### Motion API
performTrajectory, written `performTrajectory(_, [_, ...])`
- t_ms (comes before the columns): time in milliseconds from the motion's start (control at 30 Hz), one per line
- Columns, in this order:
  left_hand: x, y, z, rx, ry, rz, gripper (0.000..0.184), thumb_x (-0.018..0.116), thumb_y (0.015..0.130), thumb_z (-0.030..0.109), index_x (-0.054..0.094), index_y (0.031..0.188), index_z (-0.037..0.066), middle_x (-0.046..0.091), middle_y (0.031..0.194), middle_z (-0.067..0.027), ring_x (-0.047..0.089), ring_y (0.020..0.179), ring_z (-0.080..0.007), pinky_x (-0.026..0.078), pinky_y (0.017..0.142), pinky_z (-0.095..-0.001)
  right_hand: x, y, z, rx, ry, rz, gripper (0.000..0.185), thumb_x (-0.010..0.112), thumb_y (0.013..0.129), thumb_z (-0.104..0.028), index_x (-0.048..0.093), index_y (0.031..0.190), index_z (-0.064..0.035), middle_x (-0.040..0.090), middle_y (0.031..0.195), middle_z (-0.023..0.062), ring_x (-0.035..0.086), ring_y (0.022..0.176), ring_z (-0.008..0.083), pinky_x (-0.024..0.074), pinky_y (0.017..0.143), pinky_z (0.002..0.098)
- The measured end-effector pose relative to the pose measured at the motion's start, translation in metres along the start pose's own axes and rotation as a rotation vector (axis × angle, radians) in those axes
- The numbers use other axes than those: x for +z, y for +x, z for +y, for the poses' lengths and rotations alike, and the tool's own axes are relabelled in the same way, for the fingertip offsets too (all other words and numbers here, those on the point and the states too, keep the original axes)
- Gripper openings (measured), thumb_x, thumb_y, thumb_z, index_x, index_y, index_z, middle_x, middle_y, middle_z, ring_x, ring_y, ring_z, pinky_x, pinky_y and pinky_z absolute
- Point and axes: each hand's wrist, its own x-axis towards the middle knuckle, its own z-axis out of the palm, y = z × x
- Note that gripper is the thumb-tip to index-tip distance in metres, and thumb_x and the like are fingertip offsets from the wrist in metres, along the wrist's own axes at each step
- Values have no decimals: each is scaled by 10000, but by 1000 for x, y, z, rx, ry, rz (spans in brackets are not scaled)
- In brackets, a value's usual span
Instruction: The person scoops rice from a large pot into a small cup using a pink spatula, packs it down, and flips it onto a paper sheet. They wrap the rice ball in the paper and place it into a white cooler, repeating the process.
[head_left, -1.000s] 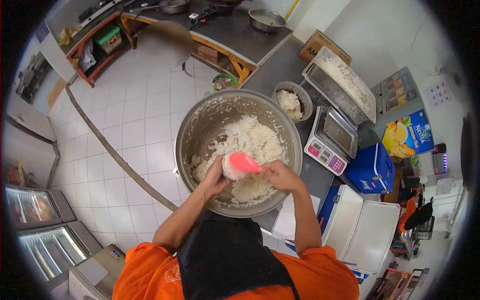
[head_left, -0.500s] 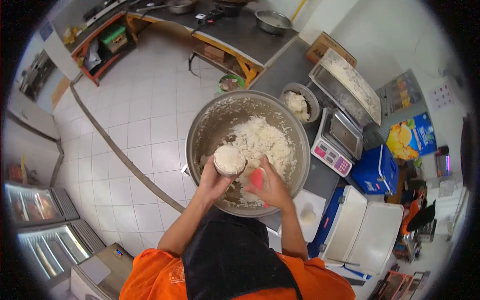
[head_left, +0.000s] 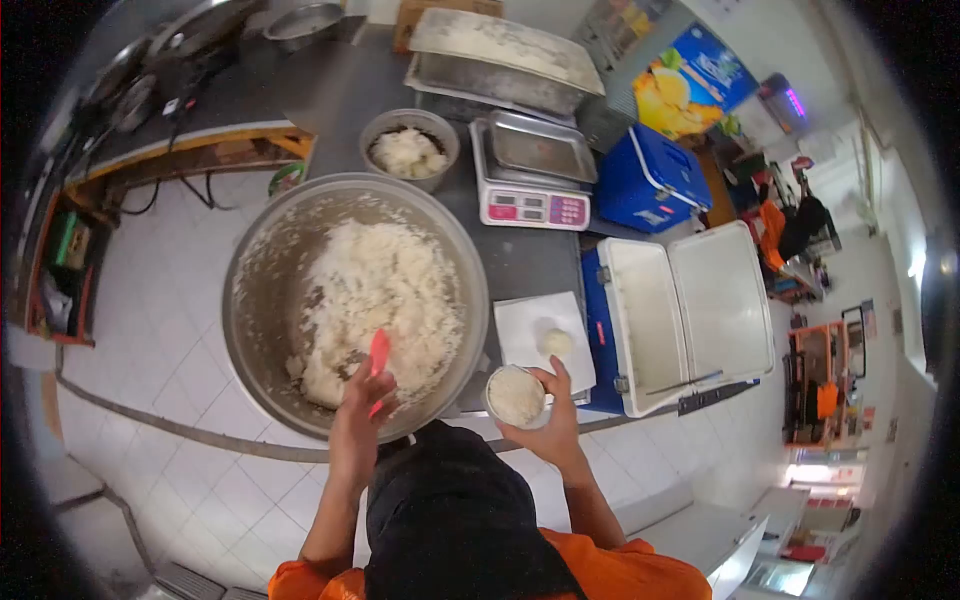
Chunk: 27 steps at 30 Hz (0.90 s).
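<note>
Over the near side of the big metal pot (head_left: 262, 300), my left hand (head_left: 358, 405) is closed on a pink paddle (head_left: 380, 352). White rice (head_left: 385, 270) heaps inside the pot. To the right, my right hand (head_left: 548, 425) holds a round cup full of rice (head_left: 515, 396), just off the front edge of a white sheet (head_left: 520, 325). A small rice mound (head_left: 556, 343) lies on that sheet. Behind the pot stands a smaller bowl of rice (head_left: 408, 153).
A scale (head_left: 535, 208) with a metal tray sits behind the sheet. Beyond it is a large rice-dusted metal container (head_left: 500, 75). An open cooler box (head_left: 645, 320) stands at the right, a closed blue cooler (head_left: 650, 180) behind it. Farther right is another person (head_left: 790, 232).
The view has turned right. The cup has passed from my left hand to my right, and the paddle from my right hand to my left. The cup has moved from above the pot to beside the sheet.
</note>
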Motion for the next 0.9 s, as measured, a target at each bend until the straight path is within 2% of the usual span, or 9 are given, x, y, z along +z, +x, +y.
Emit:
performTrajectory(167, [32,-22,-18,-126,30,-426,648,443,984,500,438,1443,41,624,1030,-84,567,1031,-189,407,895,-326,70,15,135,88,66,-47,1117,917,547,-163,258,1425,38,577,1272,189,551,1232,336,419,1058,422])
performTrajectory(300, [64,-10,-73,-236,362,-580,591,375,1038,450,445,1425,9,632,1028,-84,576,982,-162,419,889,-282,122,53,185,22,-38,-106,1196,937,561,-224,203,1465,46,499,1366,228,482,1291,379,378,1101,437])
performTrajectory(433, [89,16,-145,-294,568,-426,477,432,1050,366,493,1389,36,637,1028,-70,584,1036,-156,450,928,-307,79,56,185,-191,-30,-136,1198,922,626,-314,180,1495,46,412,1441,246,424,1337,383,341,1125,440])
performTrajectory(500, [102,37,-183,-349,614,-341,433,498,1032,330,520,1354,42,642,1038,-93,588,1030,-158,462,929,-318,17,46,192,-186,53,-164,1046,901,663,-341,315,1449,23,472,1400,217,461,1309,369,380,1091,427])
performTrajectory(600, [137,69,-226,-208,836,-198,379,550,1000,267,552,1280,12,648,1034,-151,621,997,-233,471,914,-348,-68,31,243,22,58,-103,575,853,742,-287,589,1183,-30,641,1145,158,636,1055,276,508,888,355])
performTrajectory(667, [142,96,-274,256,1131,-209,298,593,943,181,593,1177,-3,629,1043,-208,609,1010,-338,476,906,-404,-114,36,279,69,-101,-135,354,828,764,-244,664,997,-33,682,976,133,678,847,254,539,746,330])
performTrajectory(700, [136,112,-298,244,1134,-199,298,593,943,181,593,1177,-3,629,1043,-208,609,1010,-338,476,906,-404,-127,45,294,32,-211,-181,292,820,765,-226,677,925,-27,682,913,129,676,757,261,542,692,329])
performTrajectory(767, [125,140,-334,648,1432,-339,263,599,904,131,610,1126,-10,607,1060,-229,572,1025,-403,476,899,-456,-134,63,314,-24,-228,-304,255,810,737,-192,668,850,-14,644,909,132,645,835,294,529,733,366])
performTrajectory(900, [153,137,-319,607,1528,-281,283,616,889,133,606,1128,-18,598,1082,-228,561,1049,-393,480,901,-465,-120,100,348,-373,-411,-668,191,753,701,-107,638,812,-2,606,973,151,602,996,323,497,845,414])
